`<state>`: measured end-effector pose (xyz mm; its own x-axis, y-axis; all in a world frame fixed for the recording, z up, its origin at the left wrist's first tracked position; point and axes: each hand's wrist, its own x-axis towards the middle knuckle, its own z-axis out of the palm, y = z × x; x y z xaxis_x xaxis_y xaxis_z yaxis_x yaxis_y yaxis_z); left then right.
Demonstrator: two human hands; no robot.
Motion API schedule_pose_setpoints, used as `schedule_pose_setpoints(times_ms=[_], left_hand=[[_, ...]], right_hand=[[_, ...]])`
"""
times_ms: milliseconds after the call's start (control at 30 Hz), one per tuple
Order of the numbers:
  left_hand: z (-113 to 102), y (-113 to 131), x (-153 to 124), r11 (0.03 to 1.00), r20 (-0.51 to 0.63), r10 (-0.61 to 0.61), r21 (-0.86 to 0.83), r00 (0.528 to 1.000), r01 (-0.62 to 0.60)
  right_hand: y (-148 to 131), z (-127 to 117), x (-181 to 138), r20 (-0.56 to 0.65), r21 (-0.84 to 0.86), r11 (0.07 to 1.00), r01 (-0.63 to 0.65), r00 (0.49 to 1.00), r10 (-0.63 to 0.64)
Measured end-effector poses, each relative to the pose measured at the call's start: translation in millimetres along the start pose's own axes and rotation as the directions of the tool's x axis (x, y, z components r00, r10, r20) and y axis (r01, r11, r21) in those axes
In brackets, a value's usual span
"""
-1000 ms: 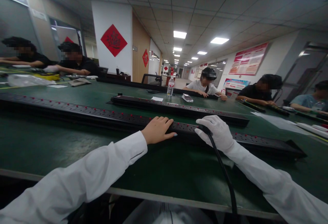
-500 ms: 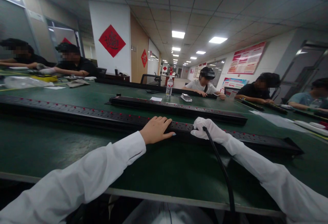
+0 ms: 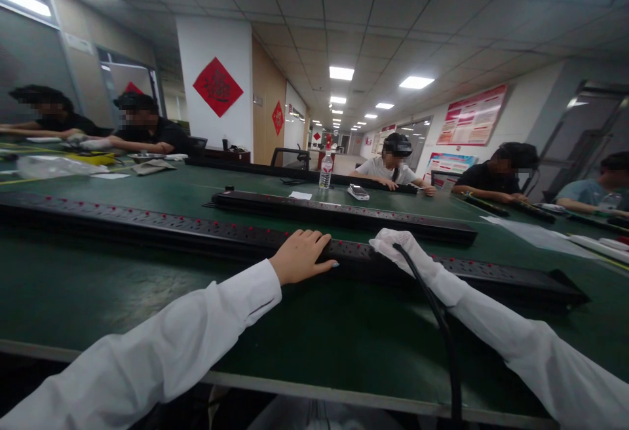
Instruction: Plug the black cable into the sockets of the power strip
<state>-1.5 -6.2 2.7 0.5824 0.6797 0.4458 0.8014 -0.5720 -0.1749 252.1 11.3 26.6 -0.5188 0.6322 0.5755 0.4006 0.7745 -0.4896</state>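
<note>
A long black power strip (image 3: 167, 228) with red dots along its top lies across the green table in front of me. My left hand (image 3: 302, 256), bare, grips the strip near its middle, fingers over the top and thumb along the near side. My right hand (image 3: 397, 248), in a white glove, is closed on the end of a thick black power cord (image 3: 435, 305), against the top of the strip. Whatever is on that end of the cord is hidden inside the fist. From there the cord hangs down over the table's near edge.
A second black strip (image 3: 344, 214) lies behind. Beyond it stand a water bottle (image 3: 325, 172), a white handheld device (image 3: 358, 192) and a paper slip (image 3: 299, 195). Plastic wrap (image 3: 56, 166) lies left, a white sheet (image 3: 533, 232) right. Several people sit around the table.
The view has tilted up slightly, so everything sits a little lower. My left hand stays on the strip. My gloved hand has tipped slightly, still holding the cord.
</note>
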Motion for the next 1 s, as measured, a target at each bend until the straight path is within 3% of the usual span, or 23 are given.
schedule_pose_setpoints(times_ms=[767, 1000], left_hand=[[-2.5, 0.7, -0.6, 1.0, 0.006, -0.012, 0.002, 1.0, 0.012], [-2.2, 0.8, -0.4, 1.0, 0.008, -0.009, -0.001, 1.0, 0.009]], right_hand=[[-2.5, -4.9, 8.1, 0.068, -0.029, 0.995, 0.095, 0.993, -0.092], [3.5, -1.1, 9.1, -0.119, -0.021, 0.995, 0.101, 0.988, -0.103]])
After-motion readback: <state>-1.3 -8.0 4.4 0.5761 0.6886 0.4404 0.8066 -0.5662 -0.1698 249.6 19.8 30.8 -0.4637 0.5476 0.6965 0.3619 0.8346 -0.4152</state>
